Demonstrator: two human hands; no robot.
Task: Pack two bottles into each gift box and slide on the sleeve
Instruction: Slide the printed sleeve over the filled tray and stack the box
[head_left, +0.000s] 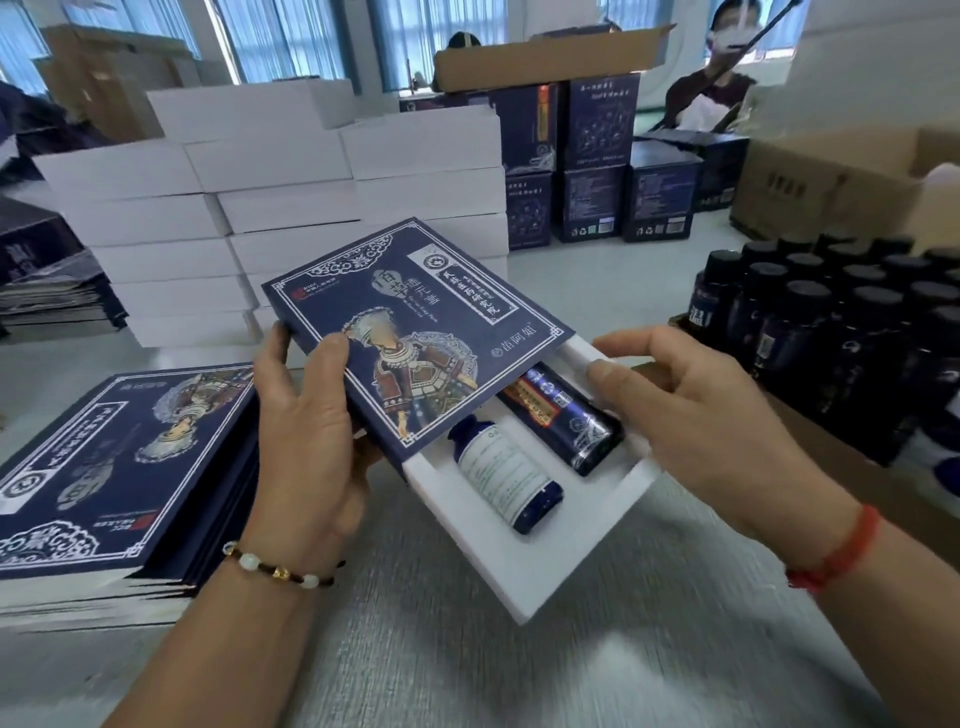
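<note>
Sleeve (410, 332), dark blue with Chinese writing and a lady in silver, half covers the white box (524, 566). Left hand (306, 431) grips the sleeve at nine o'clock. Right hand (691, 410) holds the box at three o'clock. Two blue bottles (519, 467) lie inside.

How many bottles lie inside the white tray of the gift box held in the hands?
2. A dark blue bottle showing its white label lies nearer the left hand; a dark blue bottle with a gold label lies beside it, partly under the blue printed sleeve.
</note>
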